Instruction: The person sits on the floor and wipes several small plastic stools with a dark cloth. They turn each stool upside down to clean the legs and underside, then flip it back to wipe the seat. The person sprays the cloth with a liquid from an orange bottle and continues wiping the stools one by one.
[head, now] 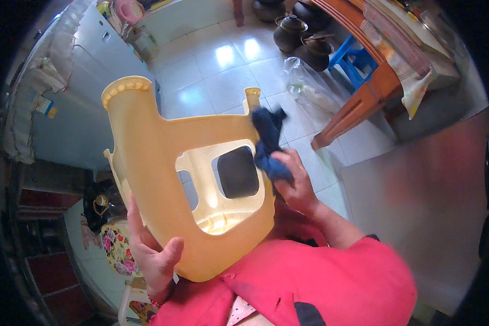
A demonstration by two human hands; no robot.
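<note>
A yellow plastic stool (146, 134) is tipped on its side in front of my chest, its feet pointing away from me. My left hand (153, 248) grips it at the lower left, near the seat end, with the thumb over the outer face. In my right hand (297, 183) is a bunched dark blue cloth (271, 140), held against the stool's right side. The cloth's far end is blurred. Through the stool's cut-out sides I see its inner ribs and part of the floor.
Dark lidded pots (291, 30) stand on the tiled floor (224, 85) ahead. A clear plastic bag (309, 89) lies beside a wooden table leg (350, 108), with a blue plastic stool (350, 61) under the table. At left are a refrigerator (89, 110) and a flower-patterned seat (120, 250).
</note>
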